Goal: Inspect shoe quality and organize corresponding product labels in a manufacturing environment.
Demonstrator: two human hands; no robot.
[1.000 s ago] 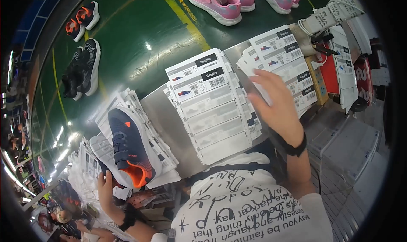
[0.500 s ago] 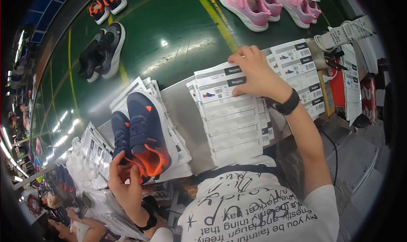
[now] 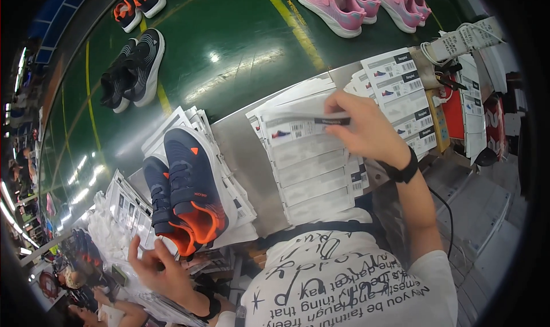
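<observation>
My right hand (image 3: 372, 126) pinches the end of a white printed label (image 3: 298, 127), its upper part bent up off a sheet of labels (image 3: 314, 181). The label bears a small shoe picture and a dark band. My left hand (image 3: 163, 272) is off the shoes, its fingers slightly curled and apart, holding nothing. Just beyond it lies a pair of navy shoes (image 3: 197, 166) with orange linings and straps, heels toward me. The pair rests on a stack of white printed sheets (image 3: 243, 209).
More label sheets (image 3: 401, 98) lie at the right, beside a power strip (image 3: 470, 43) with a white cord. The green conveyor belt (image 3: 229, 34) carries pink shoes (image 3: 338, 9) and black shoes (image 3: 134, 69). At left are crumpled white plastic (image 3: 109, 232) and a person's arm (image 3: 120, 312).
My left hand has let go of the navy shoe and drawn back toward me. My right hand has moved down and right, lifting the label off its sheet.
</observation>
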